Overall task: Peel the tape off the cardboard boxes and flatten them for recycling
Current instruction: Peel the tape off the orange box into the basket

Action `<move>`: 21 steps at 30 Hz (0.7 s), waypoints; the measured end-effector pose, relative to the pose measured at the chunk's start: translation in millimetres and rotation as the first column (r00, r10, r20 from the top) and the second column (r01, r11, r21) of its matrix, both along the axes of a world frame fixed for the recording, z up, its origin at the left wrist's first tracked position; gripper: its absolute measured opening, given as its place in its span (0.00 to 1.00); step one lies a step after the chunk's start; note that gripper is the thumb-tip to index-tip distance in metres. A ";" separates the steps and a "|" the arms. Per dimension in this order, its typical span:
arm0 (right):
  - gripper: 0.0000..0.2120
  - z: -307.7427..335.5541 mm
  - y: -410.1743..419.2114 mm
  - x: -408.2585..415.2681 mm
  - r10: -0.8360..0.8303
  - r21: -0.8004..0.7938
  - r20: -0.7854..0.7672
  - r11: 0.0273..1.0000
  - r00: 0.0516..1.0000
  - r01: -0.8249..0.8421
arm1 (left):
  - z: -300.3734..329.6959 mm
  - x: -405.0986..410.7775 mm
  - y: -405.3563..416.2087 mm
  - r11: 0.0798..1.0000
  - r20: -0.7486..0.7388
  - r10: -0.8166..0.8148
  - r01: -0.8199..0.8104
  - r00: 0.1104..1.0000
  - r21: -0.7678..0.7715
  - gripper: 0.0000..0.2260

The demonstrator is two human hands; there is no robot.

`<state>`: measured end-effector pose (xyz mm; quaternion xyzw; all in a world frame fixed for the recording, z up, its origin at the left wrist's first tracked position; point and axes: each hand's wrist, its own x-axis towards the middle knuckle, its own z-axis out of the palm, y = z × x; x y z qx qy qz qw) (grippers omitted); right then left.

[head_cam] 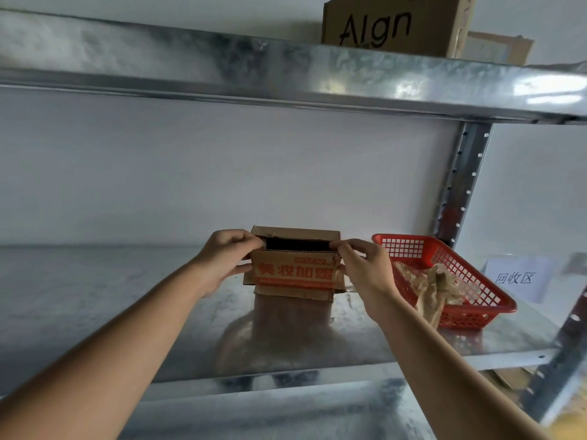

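Left hand [224,257], right hand [362,265] pinching top flaps of small cardboard box [293,271] mid-shelf [127,312]; opening step; next, probably flatten.

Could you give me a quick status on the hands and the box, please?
Left hand and right hand each grip the small cardboard box. Top open. Red basket beside, clear.

Shelf [95,312]: galvanised metal, reflective.
Basket [495,304]: red plastic, on shelf at right.
Paper sign [516,277]: printed characters, just behind basket.
Upright [457,185]: perforated.
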<state>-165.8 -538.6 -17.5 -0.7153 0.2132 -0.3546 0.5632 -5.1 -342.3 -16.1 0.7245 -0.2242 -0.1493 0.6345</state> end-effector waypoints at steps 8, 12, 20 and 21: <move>0.21 14.3 3.1 -5.2 -0.012 -0.316 -0.238 0.946 0.971 -0.066 | 14.6 -7.8 2.8 0.885 0.492 -0.223 -0.037 0.841 0.464 0.19; 0.22 18.1 7.8 -8.2 -0.026 -0.409 -0.249 0.909 0.968 -0.080 | 14.2 -9.9 5.4 0.866 0.572 -0.232 -0.101 0.787 0.490 0.19; 0.14 22.0 6.6 -1.8 -0.173 -0.554 -0.297 0.832 0.939 -0.022 | 20.8 -20.9 10.4 0.887 0.669 -0.205 -0.154 0.714 0.436 0.09; 0.16 23.1 7.3 -0.4 -0.217 -0.592 -0.297 0.806 0.930 -0.002 | 22.0 -24.0 10.5 0.895 0.691 -0.202 -0.156 0.694 0.419 0.10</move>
